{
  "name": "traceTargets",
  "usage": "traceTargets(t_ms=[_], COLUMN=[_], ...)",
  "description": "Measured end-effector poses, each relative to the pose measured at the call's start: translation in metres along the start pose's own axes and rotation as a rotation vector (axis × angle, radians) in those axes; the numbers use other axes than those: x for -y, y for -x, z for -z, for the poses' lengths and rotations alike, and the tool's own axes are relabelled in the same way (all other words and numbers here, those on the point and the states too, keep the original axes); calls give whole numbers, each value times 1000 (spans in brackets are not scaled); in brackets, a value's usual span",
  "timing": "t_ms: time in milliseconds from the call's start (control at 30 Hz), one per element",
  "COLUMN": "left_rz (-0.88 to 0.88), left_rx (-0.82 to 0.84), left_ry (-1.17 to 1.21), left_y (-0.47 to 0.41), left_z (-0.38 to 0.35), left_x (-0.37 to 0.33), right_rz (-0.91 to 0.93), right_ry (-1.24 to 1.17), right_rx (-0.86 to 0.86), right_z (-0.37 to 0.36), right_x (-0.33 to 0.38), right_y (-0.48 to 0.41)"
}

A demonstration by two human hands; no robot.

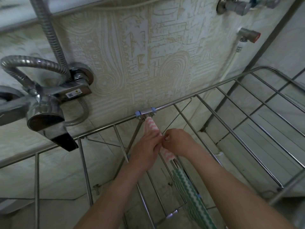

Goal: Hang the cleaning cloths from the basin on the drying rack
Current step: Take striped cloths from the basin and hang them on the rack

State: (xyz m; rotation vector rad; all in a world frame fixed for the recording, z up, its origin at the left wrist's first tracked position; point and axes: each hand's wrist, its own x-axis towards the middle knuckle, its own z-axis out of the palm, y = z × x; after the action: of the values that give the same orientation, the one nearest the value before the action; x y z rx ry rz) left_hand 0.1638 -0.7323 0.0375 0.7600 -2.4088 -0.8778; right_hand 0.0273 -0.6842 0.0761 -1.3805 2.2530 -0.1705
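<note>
The pink cloth (152, 125) lay over the drying rack's (214, 87) middle rail, between both hands. The left hand (145, 146) curled round it and the right hand (178, 142) pinched its edge. The green cloth (188, 195) hung behind the wrists. The step in hand was likely spreading; the next move called for smoothing it flat.

The pink cloth (151, 125) carries white zigzag stripes; the green cloth (186, 187) likewise. The drying rack (206, 90) is silver with pale blue clips (137, 113); the wall tile (132, 55) cream with beige swirls.
</note>
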Motion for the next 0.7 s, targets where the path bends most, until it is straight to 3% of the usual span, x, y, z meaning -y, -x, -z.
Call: traceTargets(t_ms=[167,267,367,467,533,633,700], left_rz=[-22,66,89,372,409,261,302], left_rx=[-28,53,94,38,77,137,79], left_ry=[-129,-183,-236,315,722,780,772], left_y=[2,-1,-4,-4,-2,13,22], left_z=[-4,-5,-2,18,31,33,28], left_x=[6,12,5,-40,-75,-117,-137], right_rz=[16,12,-96,-130,-122,-91,-68], right_ry=[-37,-170,-669,-1496,-1921,-2201,-2276], right_rx=[-53,-100,-210,-181,-139,-130,-126], right_z=[-3,9,37,63,73,80,80], right_x=[-3,-5,-11,-20,-21,-16,-12], right_y=[11,25,48,79,99,127,143])
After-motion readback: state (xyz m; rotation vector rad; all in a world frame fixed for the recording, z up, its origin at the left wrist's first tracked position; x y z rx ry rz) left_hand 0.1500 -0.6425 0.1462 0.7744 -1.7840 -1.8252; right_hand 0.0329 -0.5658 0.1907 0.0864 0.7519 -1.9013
